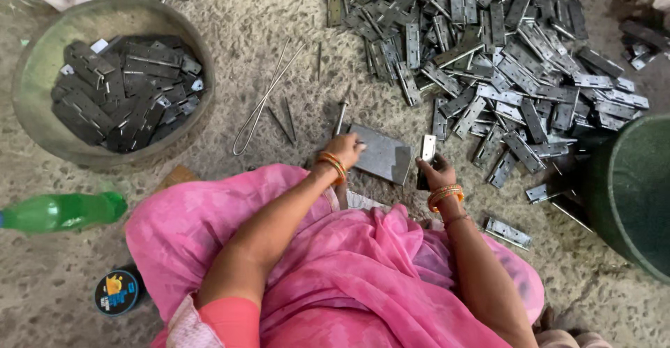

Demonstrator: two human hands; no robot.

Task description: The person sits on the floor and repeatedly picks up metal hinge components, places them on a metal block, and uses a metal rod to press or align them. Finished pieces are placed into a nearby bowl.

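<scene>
My left hand (344, 147) rests at the near left edge of a flat grey metal block (380, 155) on the floor; a thin metal pin (340, 116) sticks up past its fingers, apparently pinched in them. My right hand (436, 171) holds a small metal hinge (427, 149) upright just right of the block. Both wrists wear orange bangles. A big pile of grey hinges (488, 48) spreads ahead and to the right. My pink-draped lap fills the bottom of the view.
A round basin (35, 83) of dark hinges sits at the left. A bent wire (262, 100) and loose pins lie between basin and pile. A dark green tub (631, 194) stands at the right, a green bottle (63, 210) and a round tin (116, 291) at the lower left.
</scene>
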